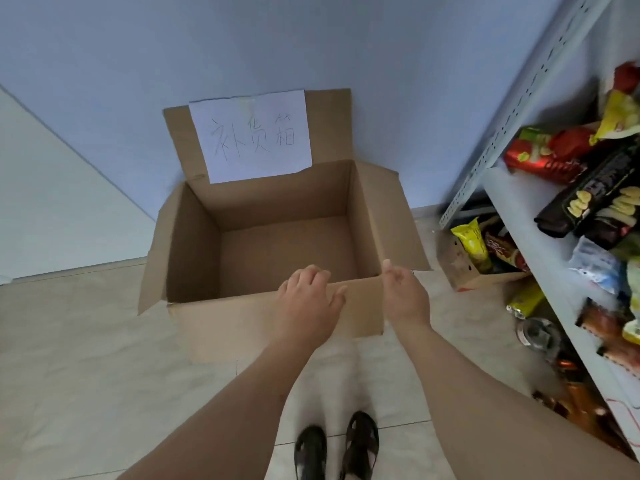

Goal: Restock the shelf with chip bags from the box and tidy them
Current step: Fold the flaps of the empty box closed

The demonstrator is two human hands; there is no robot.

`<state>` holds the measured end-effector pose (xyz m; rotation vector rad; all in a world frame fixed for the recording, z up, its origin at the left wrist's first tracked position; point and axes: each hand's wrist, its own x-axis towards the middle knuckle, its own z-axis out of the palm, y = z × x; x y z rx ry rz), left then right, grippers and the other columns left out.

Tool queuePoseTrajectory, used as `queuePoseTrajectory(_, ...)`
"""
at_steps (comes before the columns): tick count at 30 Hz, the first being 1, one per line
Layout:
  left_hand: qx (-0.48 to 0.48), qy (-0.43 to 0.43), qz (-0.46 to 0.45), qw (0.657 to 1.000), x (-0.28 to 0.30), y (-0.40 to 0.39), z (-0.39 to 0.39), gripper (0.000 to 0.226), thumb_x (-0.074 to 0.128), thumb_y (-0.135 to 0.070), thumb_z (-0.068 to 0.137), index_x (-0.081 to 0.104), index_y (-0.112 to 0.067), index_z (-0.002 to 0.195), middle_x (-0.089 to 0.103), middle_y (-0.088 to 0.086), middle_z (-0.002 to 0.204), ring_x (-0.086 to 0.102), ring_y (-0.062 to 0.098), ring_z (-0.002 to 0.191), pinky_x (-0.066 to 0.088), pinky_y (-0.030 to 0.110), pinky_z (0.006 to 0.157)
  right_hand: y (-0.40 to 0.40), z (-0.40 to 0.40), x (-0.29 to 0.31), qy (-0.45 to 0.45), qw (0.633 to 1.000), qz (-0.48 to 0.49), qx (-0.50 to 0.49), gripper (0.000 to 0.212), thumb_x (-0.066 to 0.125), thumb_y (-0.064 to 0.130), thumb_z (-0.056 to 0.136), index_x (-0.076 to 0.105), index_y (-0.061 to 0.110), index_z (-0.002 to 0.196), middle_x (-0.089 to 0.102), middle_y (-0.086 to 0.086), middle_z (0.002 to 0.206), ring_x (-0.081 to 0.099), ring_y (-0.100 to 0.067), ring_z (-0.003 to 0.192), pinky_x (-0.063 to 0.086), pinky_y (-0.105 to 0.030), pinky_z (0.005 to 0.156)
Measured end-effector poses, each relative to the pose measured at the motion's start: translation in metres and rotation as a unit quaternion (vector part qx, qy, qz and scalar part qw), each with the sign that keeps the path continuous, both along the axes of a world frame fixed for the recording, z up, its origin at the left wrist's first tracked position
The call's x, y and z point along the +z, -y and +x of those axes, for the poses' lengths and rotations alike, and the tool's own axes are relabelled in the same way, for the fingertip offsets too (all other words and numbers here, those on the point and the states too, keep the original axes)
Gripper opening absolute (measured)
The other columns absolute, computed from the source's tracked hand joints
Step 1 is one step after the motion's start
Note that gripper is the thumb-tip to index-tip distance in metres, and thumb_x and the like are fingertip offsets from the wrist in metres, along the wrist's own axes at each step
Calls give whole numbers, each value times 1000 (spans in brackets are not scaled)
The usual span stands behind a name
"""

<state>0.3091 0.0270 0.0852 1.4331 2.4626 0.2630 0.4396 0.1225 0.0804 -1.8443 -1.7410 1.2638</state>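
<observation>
Head view: a cardboard box (277,244) is seen standing on the tiled floor (86,358) against a blue wall (138,46), its flaps folded outward and its bare bottom shown with nothing lying in it; a white sheet of paper (251,135) with handwritten characters is fixed to the raised back flap; the left hand (310,292) is laid over the near rim of the box, fingers relaxed and slightly spread, with nothing gripped; the right hand (405,292) is held just beside the box's near right corner, palm turned inward, fingers loosely extended and nothing held; whether it touches the cardboard cannot be told; both bare forearms are stretched forward from the bottom of the picture; a pair of dark sandals (336,448) is seen on the floor below the box; a grey metal shelf (512,188) is placed at the right, well apart from the hands; chip bags (588,199) in red, yellow, black and green are piled untidily on its boards, some tilted and overlapping; a smaller carton (464,268) holding a yellow bag and a dark one is set on the floor at the shelf's foot, near the box's right flap.
</observation>
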Motion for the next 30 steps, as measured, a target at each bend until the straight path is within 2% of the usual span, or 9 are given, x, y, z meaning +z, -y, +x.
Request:
queuePoseTrajectory(3,-38,14,-45,998,-42,-40,-4,54,40,-53,103,48,-23,147,43,-2,156,33,20,147,25,39,118,-33,-9,-34,-15,996,-50,-71,53,30,45,107,65,6,110,64,-16,115,56,-36,113,39,-38,90)
queuePoseTrajectory(8,-103,-11,-110,989,-108,-91,-12,65,29,-63,102,39,-23,152,38,0,160,25,23,151,14,44,124,-80,-23,-98,-25,981,-125,-145,70,22,53,105,50,-2,139,51,-21,144,47,-37,132,35,-39,104)
queuePoseTrajectory(13,-102,-14,-158,982,-151,-101,-22,74,12,-72,98,49,-30,147,43,-6,156,25,21,150,4,50,124,-96,-34,-140,-103,943,-158,-274,78,31,63,100,39,2,148,49,-16,147,47,-36,133,38,-40,104)
queuePoseTrajectory(18,-103,11,-153,983,-155,-103,-20,72,15,-72,98,64,-33,134,37,-9,161,21,19,152,2,49,124,-89,-37,-137,-146,943,-93,-285,70,36,50,104,20,8,158,46,-6,152,43,-23,138,30,-22,93)
queuePoseTrajectory(21,-97,36,-135,985,-152,-105,-24,65,23,-70,99,68,-34,130,41,-9,159,27,16,149,8,42,124,-83,-36,-125,-150,956,-25,-250,62,35,45,106,22,13,157,62,5,127,60,2,108,32,-16,83)
queuePoseTrajectory(23,-91,47,-123,987,-152,-103,-27,64,26,-69,100,67,-32,131,43,-8,157,30,16,148,9,39,124,-76,-36,-123,-159,961,2,-225,62,39,44,105,19,17,157,61,15,107,56,24,83,38,-14,75)
queuePoseTrajectory(24,-84,48,-118,988,-151,-102,-28,65,26,-69,99,66,-30,133,45,-7,156,32,16,147,9,38,124,-72,-37,-123,-166,963,19,-212,65,43,46,104,17,20,158,61,14,108,55,26,82,40,-7,70)
queuePoseTrajectory(26,-63,37,-106,992,-148,-95,-30,67,25,-70,98,64,-29,133,49,-6,153,35,15,146,7,40,124,-62,-40,-123,-186,963,49,-190,76,50,57,94,18,28,156,63,9,122,61,14,97,43,-4,76)
queuePoseTrajectory(30,-10,3,-134,991,-141,-67,-40,60,25,-66,102,60,-32,137,49,-9,153,34,15,146,3,46,125,-40,-47,-125,-165,977,85,-106,87,51,66,81,24,29,155,48,8,146,48,-15,135,42,-28,105)
